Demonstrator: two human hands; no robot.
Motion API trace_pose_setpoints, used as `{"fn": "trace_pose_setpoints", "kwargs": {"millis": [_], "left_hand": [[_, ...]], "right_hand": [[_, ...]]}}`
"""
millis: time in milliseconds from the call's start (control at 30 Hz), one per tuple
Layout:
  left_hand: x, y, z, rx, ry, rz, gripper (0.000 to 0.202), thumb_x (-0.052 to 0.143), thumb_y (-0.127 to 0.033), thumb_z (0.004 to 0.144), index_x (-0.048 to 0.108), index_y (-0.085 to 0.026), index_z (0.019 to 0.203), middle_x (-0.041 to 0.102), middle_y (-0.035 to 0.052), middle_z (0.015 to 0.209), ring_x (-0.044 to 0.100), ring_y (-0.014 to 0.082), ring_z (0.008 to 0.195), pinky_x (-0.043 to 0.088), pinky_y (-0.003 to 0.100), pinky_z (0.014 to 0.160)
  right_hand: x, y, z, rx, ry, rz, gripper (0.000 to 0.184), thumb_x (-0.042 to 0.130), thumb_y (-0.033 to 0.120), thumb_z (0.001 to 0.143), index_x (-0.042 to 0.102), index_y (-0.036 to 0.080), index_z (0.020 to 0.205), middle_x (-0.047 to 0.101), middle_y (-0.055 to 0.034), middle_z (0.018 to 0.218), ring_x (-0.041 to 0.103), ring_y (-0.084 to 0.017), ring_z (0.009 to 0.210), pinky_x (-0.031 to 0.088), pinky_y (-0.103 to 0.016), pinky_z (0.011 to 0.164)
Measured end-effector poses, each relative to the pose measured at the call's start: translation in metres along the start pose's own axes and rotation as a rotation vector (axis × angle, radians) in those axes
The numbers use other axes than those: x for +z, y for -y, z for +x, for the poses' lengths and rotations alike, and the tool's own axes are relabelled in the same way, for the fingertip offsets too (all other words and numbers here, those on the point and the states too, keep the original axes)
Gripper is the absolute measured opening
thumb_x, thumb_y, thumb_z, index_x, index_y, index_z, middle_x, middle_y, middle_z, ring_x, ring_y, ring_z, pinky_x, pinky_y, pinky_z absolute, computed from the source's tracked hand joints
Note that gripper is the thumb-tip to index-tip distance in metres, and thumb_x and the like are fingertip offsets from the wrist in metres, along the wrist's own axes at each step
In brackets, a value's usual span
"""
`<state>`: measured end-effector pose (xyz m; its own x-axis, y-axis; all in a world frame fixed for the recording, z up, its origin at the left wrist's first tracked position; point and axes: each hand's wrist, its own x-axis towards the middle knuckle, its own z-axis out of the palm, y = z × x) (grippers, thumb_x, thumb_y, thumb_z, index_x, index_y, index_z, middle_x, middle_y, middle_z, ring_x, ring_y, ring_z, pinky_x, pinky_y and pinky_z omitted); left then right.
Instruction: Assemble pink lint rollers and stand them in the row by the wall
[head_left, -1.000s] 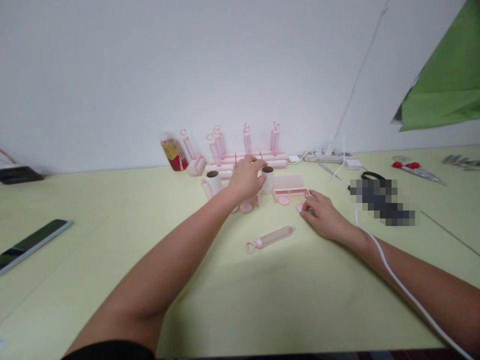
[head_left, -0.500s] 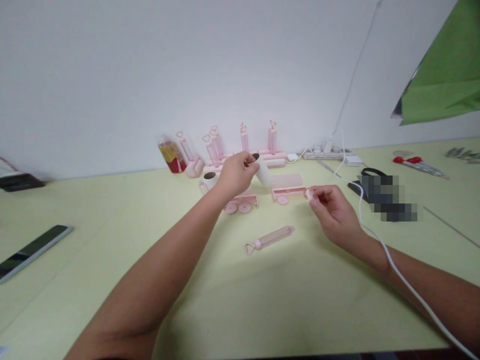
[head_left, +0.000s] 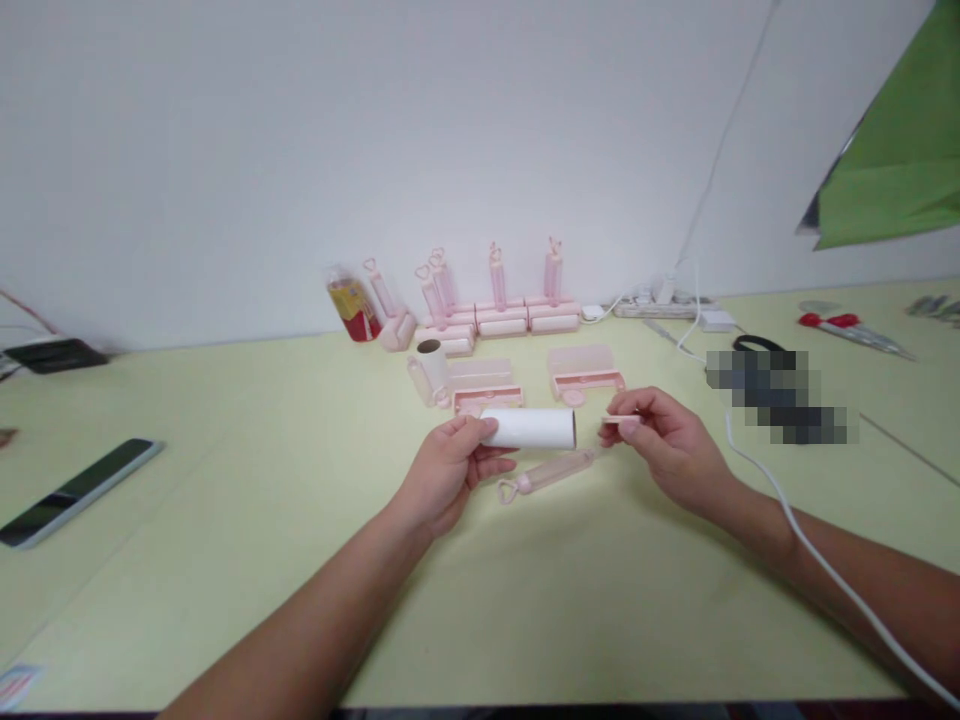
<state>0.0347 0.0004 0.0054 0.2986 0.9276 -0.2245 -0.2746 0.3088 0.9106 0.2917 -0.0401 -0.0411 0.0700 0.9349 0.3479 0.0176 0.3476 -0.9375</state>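
My left hand (head_left: 448,468) grips a white paper roll (head_left: 534,428) by its left end and holds it level above the pale yellow table (head_left: 225,560). My right hand (head_left: 660,440) pinches a small pink round cap (head_left: 619,419) just right of the roll's open end. A pink handle with a heart-shaped loop (head_left: 545,474) lies on the table below the roll. Behind it sit two pink frames (head_left: 585,381) and another white roll (head_left: 430,364) standing upright.
Several assembled pink rollers (head_left: 499,300) stand in a row by the wall, beside a red and yellow packet (head_left: 349,304). A phone (head_left: 79,490) lies at the left. A white cable (head_left: 817,590) crosses my right arm. Scissors (head_left: 847,330) and a power strip (head_left: 660,306) lie at the right.
My left hand lifted the white roll from the back of the table and brought it toward me, turned level. My right hand picked up the pink cap and moved beside the roll's end.
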Motion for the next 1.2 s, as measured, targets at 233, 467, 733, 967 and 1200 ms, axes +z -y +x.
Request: {"fn": "trace_pose_setpoints", "kwargs": {"millis": [233, 467, 733, 967, 1200], "left_hand": [[0.006, 0.013, -0.001, -0.021, 0.017, 0.013, 0.014, 0.064, -0.02, 0.086, 0.056, -0.009, 0.082, 0.067, 0.0126, 0.089, 0.068, 0.0172, 0.077, 0.061, 0.026, 0.06], [0.007, 0.018, -0.005, -0.024, 0.066, 0.038, 0.022, 0.07, -0.026, 0.084, 0.054, -0.011, 0.082, 0.068, 0.0123, 0.09, 0.068, 0.019, 0.081, 0.062, 0.03, 0.062], [0.008, 0.02, -0.005, -0.062, 0.087, 0.003, 0.024, 0.071, -0.029, 0.083, 0.055, -0.011, 0.087, 0.069, 0.0137, 0.096, 0.07, 0.0212, 0.084, 0.061, 0.028, 0.06], [0.011, 0.019, -0.008, -0.094, 0.097, -0.011, 0.022, 0.068, -0.028, 0.086, 0.056, -0.011, 0.093, 0.07, 0.0152, 0.099, 0.072, 0.0211, 0.083, 0.061, 0.027, 0.06], [0.01, 0.018, -0.007, -0.086, 0.087, -0.022, 0.02, 0.068, -0.026, 0.086, 0.055, -0.011, 0.089, 0.07, 0.014, 0.096, 0.072, 0.0204, 0.082, 0.061, 0.028, 0.061]], "right_hand": [[0.004, 0.003, -0.008, 0.013, 0.015, 0.008, 0.025, 0.07, 0.03, 0.084, 0.05, 0.02, 0.074, 0.064, -0.0077, 0.116, 0.067, -0.024, 0.105, 0.051, -0.04, 0.093], [0.004, 0.008, -0.015, -0.178, 0.03, -0.248, 0.012, 0.072, 0.031, 0.083, 0.062, 0.023, 0.085, 0.065, -0.0098, 0.124, 0.059, -0.026, 0.118, 0.041, -0.046, 0.104], [0.003, 0.008, -0.016, -0.282, 0.048, -0.41, 0.009, 0.071, 0.029, 0.084, 0.063, 0.025, 0.087, 0.066, -0.01, 0.125, 0.062, -0.028, 0.115, 0.045, -0.048, 0.101], [0.004, 0.012, -0.016, -0.298, 0.042, -0.475, 0.01, 0.07, 0.029, 0.085, 0.062, 0.024, 0.089, 0.067, -0.01, 0.126, 0.064, -0.027, 0.114, 0.048, -0.045, 0.098], [0.005, 0.017, -0.014, -0.376, 0.041, -0.548, 0.015, 0.07, 0.029, 0.085, 0.06, 0.025, 0.095, 0.06, -0.0111, 0.13, 0.062, -0.028, 0.111, 0.048, -0.049, 0.098]]}}
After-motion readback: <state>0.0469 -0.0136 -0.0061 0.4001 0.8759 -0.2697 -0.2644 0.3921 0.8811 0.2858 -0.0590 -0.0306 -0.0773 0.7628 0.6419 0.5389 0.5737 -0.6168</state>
